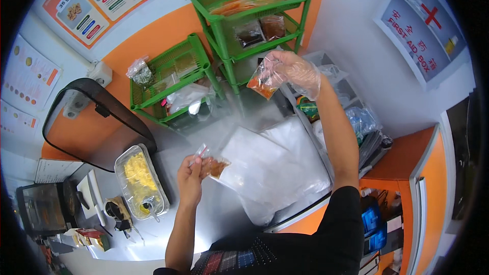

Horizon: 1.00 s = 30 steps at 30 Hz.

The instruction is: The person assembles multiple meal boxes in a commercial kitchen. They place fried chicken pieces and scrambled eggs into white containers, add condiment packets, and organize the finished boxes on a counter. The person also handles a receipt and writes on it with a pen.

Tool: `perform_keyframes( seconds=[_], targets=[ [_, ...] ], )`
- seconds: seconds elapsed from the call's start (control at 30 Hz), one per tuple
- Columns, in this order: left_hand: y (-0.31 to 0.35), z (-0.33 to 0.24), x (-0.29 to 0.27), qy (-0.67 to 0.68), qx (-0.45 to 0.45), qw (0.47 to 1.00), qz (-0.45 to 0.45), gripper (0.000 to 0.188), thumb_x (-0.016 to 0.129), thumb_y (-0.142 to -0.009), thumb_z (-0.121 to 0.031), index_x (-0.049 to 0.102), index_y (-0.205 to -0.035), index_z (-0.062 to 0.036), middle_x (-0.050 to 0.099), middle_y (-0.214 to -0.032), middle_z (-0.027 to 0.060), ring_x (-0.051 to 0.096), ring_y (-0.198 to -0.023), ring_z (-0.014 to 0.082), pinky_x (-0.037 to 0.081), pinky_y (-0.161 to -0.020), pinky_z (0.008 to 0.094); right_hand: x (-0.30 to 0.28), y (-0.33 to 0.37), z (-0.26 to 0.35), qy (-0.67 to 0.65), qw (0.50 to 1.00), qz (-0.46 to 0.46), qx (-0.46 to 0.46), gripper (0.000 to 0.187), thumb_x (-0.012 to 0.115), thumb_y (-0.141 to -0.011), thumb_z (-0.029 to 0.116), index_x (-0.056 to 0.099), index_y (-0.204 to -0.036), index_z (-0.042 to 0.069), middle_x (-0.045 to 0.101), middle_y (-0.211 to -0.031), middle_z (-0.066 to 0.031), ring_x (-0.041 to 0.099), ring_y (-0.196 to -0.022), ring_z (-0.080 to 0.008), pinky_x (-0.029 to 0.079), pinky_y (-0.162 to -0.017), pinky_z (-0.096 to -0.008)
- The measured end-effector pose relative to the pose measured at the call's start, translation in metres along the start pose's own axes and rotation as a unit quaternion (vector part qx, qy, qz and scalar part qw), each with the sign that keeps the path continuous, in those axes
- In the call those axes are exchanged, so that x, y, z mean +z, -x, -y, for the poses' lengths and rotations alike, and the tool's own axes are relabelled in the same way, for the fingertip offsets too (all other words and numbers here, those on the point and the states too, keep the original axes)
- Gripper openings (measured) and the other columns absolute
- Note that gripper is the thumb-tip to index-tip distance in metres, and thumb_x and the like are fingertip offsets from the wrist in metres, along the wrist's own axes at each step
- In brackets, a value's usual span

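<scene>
While the left hand [189, 177] is pinching a brown-filled sachet [216, 168] at the left edge of the white plastic sheets [270, 168], the gloved right hand [293, 71] is gripping an orange-filled sachet [262, 89] farther off, by the green rack [265, 9].

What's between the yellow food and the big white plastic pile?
In the head view: the left hand holding a small bag, above the metal counter.

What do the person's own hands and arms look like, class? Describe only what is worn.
The left hand is ungloved; the right hand wears a thin, clear, crinkled plastic glove reaching the wrist. The right sleeve is black and ends near the elbow, leaving the forearm uncovered.
</scene>
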<state>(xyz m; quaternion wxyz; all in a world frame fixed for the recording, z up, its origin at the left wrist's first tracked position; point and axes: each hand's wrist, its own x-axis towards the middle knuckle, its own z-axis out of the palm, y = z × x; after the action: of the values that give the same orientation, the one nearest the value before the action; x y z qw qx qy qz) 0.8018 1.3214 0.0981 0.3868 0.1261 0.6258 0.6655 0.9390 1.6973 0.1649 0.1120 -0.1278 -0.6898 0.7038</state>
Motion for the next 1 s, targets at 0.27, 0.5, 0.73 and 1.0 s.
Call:
perform_keyframes(
  seconds=[0.27,0.5,0.73,1.0],
  targets=[
    [-0.051,-0.007,0.086,0.031,0.063,0.993,0.09,0.025,0.047,-0.101,-0.014,0.049,-0.123,-0.0022,0.066,-0.107,0.0185,0.068,-0.091,0.0222,0.057,-0.079,0.0328,0.015,0.07,0.035,-0.012,0.998,-0.056,0.002,0.022,0.056,-0.097,0.026,0.054,-0.104,0.005,0.065,-0.1,-0.0076,0.065,-0.087,-0.0153,0.052,-0.074,-0.028],
    [-0.152,-0.01,0.169,-0.173,0.24,0.942,0.16,0.025,0.041,-0.099,-0.003,0.065,-0.105,0.0019,0.068,-0.098,0.0118,0.065,-0.082,0.0154,0.052,-0.069,0.0258,0.019,0.108,0.042,-0.027,0.997,-0.073,-0.009,0.021,0.053,-0.099,0.024,0.054,-0.104,0.004,0.065,-0.099,-0.0067,0.065,-0.088,-0.0137,0.055,-0.073,-0.0294],
    [-0.22,-0.017,0.185,-0.002,0.092,0.974,0.206,0.025,0.04,-0.101,-0.007,0.062,-0.112,0.0005,0.066,-0.101,0.0101,0.066,-0.091,0.0177,0.054,-0.078,0.0274,0.007,0.12,0.027,0.01,0.978,-0.2,0.051,0.023,0.046,-0.099,0.021,0.051,-0.109,0.001,0.061,-0.104,-0.0114,0.064,-0.102,-0.0218,0.058,-0.067,-0.0334],
    [-0.234,-0.019,0.187,-0.247,0.36,0.872,0.222,0.026,0.049,-0.094,-0.003,0.058,-0.118,0.0012,0.061,-0.121,0.0165,0.065,-0.101,0.0295,0.052,-0.088,0.0357,-0.008,0.119,-0.011,-0.07,0.978,-0.186,0.067,0.021,0.044,-0.1,0.021,0.048,-0.106,0.002,0.063,-0.112,-0.018,0.066,-0.098,-0.0237,0.059,-0.067,-0.0361]
  ],
)
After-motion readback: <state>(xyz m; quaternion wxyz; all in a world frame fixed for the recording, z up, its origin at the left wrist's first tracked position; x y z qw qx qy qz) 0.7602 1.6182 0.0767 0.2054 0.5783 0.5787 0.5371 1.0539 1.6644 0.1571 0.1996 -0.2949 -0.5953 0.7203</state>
